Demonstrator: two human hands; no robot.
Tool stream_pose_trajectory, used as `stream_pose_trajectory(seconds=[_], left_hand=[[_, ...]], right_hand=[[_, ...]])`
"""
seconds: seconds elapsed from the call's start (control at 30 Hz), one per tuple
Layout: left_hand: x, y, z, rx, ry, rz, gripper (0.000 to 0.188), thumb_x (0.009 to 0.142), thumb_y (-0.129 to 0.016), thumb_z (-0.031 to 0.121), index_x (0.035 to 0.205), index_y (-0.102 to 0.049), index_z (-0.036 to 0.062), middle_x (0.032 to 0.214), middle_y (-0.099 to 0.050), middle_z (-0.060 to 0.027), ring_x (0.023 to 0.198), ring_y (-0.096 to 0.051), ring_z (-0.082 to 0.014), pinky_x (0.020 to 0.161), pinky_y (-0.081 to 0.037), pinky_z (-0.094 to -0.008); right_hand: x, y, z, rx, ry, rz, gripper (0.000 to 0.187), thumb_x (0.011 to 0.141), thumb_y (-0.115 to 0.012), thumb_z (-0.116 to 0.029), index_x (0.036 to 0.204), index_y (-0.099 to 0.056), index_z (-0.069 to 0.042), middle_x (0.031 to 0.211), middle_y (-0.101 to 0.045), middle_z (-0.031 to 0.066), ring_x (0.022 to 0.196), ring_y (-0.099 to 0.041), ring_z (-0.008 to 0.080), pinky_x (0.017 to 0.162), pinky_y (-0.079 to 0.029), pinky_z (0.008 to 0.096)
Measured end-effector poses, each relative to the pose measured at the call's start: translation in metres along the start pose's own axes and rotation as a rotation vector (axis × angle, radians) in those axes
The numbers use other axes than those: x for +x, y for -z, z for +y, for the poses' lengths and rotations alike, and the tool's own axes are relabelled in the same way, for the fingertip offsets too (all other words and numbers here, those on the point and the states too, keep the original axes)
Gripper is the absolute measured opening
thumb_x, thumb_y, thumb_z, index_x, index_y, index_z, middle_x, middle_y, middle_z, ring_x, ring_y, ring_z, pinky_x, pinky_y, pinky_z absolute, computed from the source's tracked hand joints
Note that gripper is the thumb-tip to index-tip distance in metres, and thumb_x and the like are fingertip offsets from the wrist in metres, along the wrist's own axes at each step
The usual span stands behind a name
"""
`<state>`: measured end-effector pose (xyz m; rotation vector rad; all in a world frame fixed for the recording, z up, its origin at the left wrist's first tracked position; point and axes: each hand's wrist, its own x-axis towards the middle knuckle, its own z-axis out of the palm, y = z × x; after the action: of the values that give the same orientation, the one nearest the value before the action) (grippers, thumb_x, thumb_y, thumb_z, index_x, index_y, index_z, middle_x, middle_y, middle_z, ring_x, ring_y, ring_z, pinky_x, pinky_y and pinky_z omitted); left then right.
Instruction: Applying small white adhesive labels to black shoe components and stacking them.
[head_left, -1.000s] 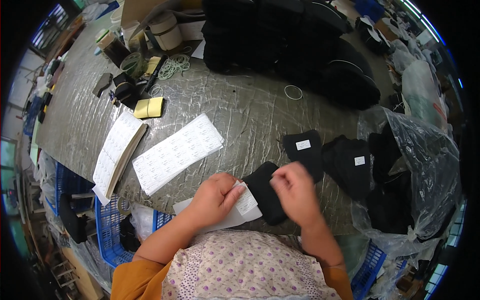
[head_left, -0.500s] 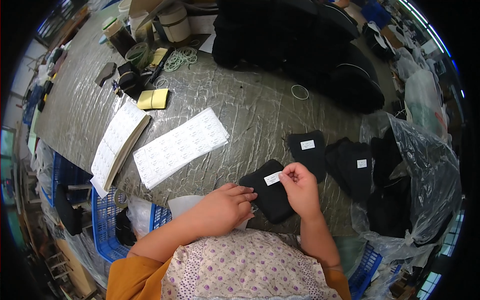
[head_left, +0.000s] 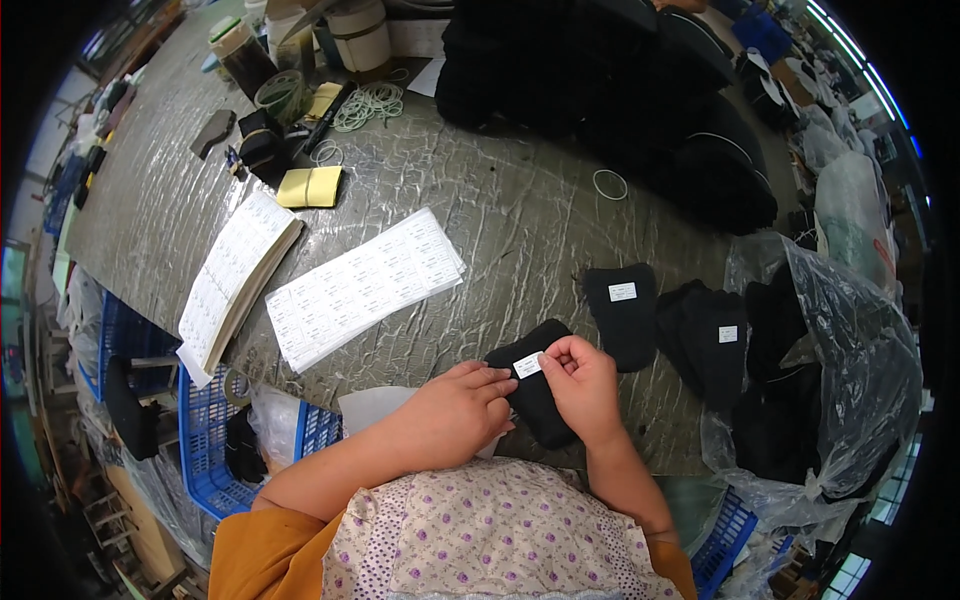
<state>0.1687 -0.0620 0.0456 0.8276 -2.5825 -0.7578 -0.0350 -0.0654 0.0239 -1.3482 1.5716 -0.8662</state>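
Note:
A folded black fabric piece [head_left: 543, 415], perhaps a knitted item, lies in front of me near the table's front edge. My right hand [head_left: 588, 390] pinches the right end of a small white printed label [head_left: 526, 366] between thumb and forefinger, right at the fabric's surface. My left hand [head_left: 462, 405] rests at the fabric's left edge, fingers stretched out, their tips beside the label's left end. To the right lie another black piece [head_left: 626, 335] and an overlapping group of black pieces [head_left: 700, 370]; white labels show on both.
White printed label sheets [head_left: 365, 290] and a thick sheet bundle [head_left: 235, 275] lie left. Behind are yellow slips [head_left: 309, 187], rubber bands [head_left: 370, 107] and jars [head_left: 242, 58]. A large black fabric pile [head_left: 600, 90] fills the back; a clear plastic bag [head_left: 850, 380] stands right.
My right hand has shifted slightly left and down with the label, bringing it close to my left fingertips. My left hand stays at the fabric's edge. The whole view has shifted a little.

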Motion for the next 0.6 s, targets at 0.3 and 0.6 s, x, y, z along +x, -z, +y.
stream_pose_trajectory(seconds=[0.3,0.6], left_hand=[[0.0008,-0.0009,0.0011,-0.009,0.017,0.015,0.024,0.083,-0.066,0.019,0.089,-0.062,-0.0031,0.122,-0.062,-0.0139,0.112,-0.057,-0.0296,0.1,-0.041,-0.0427],[0.0045,-0.004,0.0017,0.068,0.031,-0.025,0.018,0.083,-0.063,0.02,0.074,-0.066,0.0049,0.126,-0.061,-0.0121,0.11,-0.057,-0.0245,0.101,-0.038,-0.0438]], right_hand=[[0.0005,-0.0018,0.002,-0.093,-0.001,0.024,0.009,0.082,-0.068,-0.008,0.078,-0.063,0.0,0.068,-0.066,0.0106,0.059,-0.064,0.0177,0.055,-0.048,0.03],[0.0022,-0.003,-0.0007,-0.099,-0.067,0.093,0.034,0.077,-0.074,-0.009,0.104,-0.054,-0.003,0.069,-0.067,0.0095,0.058,-0.064,0.0201,0.055,-0.049,0.0326]])
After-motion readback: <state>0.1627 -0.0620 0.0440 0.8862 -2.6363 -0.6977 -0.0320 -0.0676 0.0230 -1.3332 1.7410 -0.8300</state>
